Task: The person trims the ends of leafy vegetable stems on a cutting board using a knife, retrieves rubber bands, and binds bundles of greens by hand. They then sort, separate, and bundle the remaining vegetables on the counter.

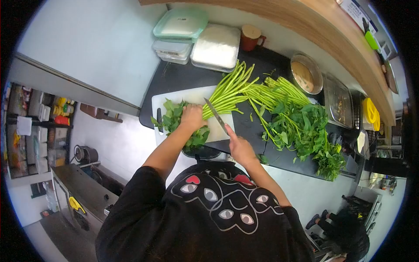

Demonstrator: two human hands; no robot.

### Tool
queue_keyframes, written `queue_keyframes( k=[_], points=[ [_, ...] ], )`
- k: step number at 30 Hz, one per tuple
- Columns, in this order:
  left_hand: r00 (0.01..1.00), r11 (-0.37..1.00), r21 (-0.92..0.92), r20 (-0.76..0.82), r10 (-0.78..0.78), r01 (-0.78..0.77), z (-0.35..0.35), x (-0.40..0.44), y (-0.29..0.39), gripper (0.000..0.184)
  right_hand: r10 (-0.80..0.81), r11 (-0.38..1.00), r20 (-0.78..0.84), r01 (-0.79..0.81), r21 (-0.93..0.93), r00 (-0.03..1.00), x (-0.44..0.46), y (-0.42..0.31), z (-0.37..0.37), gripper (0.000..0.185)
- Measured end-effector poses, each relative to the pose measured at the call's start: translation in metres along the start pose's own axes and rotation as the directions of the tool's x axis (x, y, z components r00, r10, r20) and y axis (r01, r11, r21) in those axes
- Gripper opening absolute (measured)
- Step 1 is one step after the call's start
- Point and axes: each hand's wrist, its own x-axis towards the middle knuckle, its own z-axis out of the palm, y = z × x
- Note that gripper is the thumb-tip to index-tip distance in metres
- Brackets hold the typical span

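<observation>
My left hand [192, 117] is closed around a bunch of leafy greens [197, 136] on a white cutting board [161, 98]. Long green stems [229, 89] from this bunch run up and to the right, past the board's edge. In my right hand [240, 148] is a kitchen knife [215, 114], gripped by its handle. Its blade points up and left, beside the stems just right of my left hand. Whether the edge touches the stems I cannot tell. A second heap of leafy greens [299, 126] lies to the right on the dark counter [174, 78].
Lidded containers [181, 24] and a foil-coloured tray [217, 46] stand at the back, near a brown mug [252, 38]. A round metal bowl [305, 74] and a glass dish [338, 100] sit at the right. A wooden shelf [297, 22] overhangs. Another person [347, 231] is low at the right.
</observation>
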Motion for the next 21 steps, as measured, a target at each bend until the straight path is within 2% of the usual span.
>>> queue_keyframes(
  k=[2,5,8,17,21],
  points=[
    [0.996,1.0,0.007,-0.087,0.002,-0.001,0.006,0.001,0.005,0.049,0.01,0.999,0.05,-0.007,-0.05,0.999,-0.003,-0.001,-0.004,0.064],
    [1.0,0.998,-0.069,-0.017,-0.012,0.011,0.005,0.02,-0.001,0.048,0.048,0.99,0.052,-0.041,-0.132,0.998,0.013,-0.008,-0.006,0.063],
    [1.0,0.998,-0.065,0.014,0.026,-0.025,-0.001,0.022,-0.001,0.045,0.028,0.993,0.049,-0.022,-0.119,0.998,0.013,-0.007,-0.008,0.062],
    [0.997,0.994,-0.078,-0.002,0.078,-0.078,0.005,0.024,-0.012,0.045,-0.021,0.997,0.051,0.025,-0.068,0.998,0.022,-0.011,0.001,0.058],
    [0.997,0.994,-0.085,-0.011,0.074,-0.075,0.012,0.026,-0.014,0.048,0.006,0.989,0.067,0.004,-0.147,0.998,0.05,-0.018,0.008,0.059]
  ],
)
